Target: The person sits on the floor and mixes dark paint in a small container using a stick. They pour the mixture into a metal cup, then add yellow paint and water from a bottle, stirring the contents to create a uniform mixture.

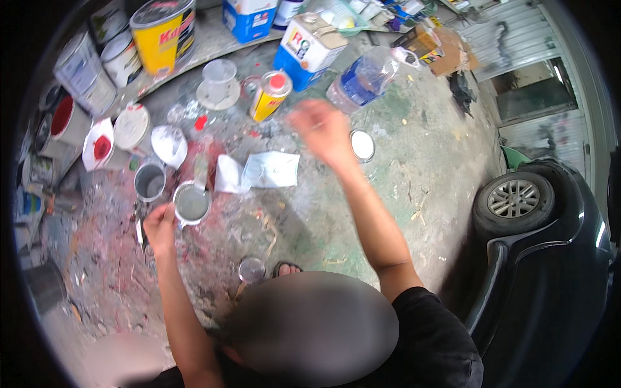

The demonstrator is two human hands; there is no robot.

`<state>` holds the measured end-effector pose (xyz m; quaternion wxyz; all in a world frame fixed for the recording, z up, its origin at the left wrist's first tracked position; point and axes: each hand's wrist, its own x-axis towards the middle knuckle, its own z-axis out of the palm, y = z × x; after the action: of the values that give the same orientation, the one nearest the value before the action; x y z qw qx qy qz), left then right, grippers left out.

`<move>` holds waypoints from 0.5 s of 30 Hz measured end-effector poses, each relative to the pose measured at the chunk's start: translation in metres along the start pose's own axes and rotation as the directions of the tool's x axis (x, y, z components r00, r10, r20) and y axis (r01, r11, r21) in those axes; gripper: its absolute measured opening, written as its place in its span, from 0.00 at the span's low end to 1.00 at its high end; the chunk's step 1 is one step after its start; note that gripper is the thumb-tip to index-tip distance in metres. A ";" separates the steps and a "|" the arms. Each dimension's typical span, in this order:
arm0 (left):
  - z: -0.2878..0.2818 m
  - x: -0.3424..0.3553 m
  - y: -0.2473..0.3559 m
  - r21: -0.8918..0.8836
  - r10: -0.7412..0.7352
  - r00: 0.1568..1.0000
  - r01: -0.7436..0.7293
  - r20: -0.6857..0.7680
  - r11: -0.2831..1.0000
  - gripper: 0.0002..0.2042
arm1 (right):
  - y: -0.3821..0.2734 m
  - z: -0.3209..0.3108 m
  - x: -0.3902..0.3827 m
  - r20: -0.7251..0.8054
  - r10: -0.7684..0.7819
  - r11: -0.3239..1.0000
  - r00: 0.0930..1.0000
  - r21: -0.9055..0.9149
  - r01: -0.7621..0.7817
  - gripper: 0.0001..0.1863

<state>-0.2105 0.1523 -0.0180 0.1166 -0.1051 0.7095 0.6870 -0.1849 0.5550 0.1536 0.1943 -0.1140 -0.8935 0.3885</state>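
My left hand (pixel 160 227) grips the rim of a cup (pixel 178 221) of grey paint (pixel 193 203), its fingers closed at the near left side. A flat stirring stick (pixel 201 169) leans at the cup's far rim. Beside it stands another grey-lined can (pixel 151 181). My right hand (pixel 321 129) is raised and smeared by motion, so its fingers cannot be read. It appears between a yellow can with a red cap (pixel 271 96) and a large clear bottle with a blue label (pixel 363 81). A small round tin with a white top (pixel 362 145) is just right of my wrist.
White paper sheets (pixel 272 169) lie beyond the cup. Paint tubs (pixel 132 128) and a big yellow can (pixel 162 39) stand far left; a blue-and-white square can (pixel 309 52) stands at the back. A clear cup (pixel 251 269) is near my foot. A dark car (pixel 550 278) stands right.
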 end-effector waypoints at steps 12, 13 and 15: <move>-0.002 -0.010 0.019 0.008 -0.024 1.000 0.024 -0.008 1.000 0.06 | 0.193 -0.119 0.163 -0.647 0.369 0.675 0.667 -0.307 -0.671 0.45; -0.004 -0.011 0.021 0.027 -0.020 1.000 0.021 -0.003 0.999 0.06 | 0.190 -0.113 0.163 -0.664 0.335 0.689 0.668 -0.311 -0.654 0.41; -0.003 -0.015 0.019 0.025 -0.026 0.999 0.027 -0.028 0.999 0.06 | 0.184 -0.113 0.156 -0.670 0.220 0.719 0.709 -0.380 -0.582 0.36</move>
<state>-0.2023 0.1494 0.0046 0.1171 -0.1224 0.7183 0.6748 -0.2664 0.8078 0.1287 0.3200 -0.4804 -0.8122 0.0848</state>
